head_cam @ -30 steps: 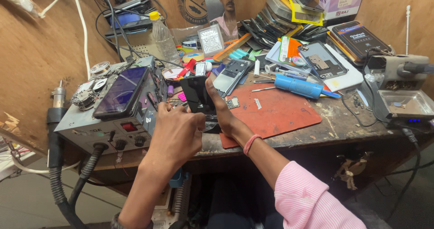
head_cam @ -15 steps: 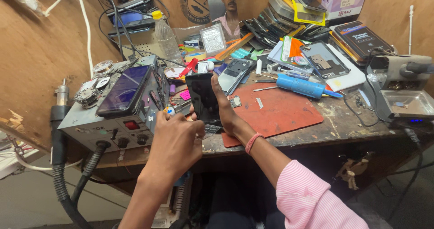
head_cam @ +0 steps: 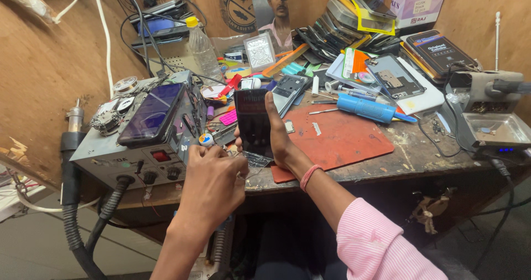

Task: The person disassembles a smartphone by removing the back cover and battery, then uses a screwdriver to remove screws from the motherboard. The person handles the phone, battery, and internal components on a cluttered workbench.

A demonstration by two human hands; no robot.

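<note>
Black phone stands upright above the crowded table edge, right hand grip closed around it; left hand grip curled narrow at its lower corner.

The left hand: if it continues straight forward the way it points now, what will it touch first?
Probably the small round white and orange part just beyond the left hand's knuckles, then the grey rework station. Depth is unclear.

Your view is bright and evenly lit, with soft glare on the dark screen between your hands; edges bow outward, and below your hands it falls into shadow
</note>
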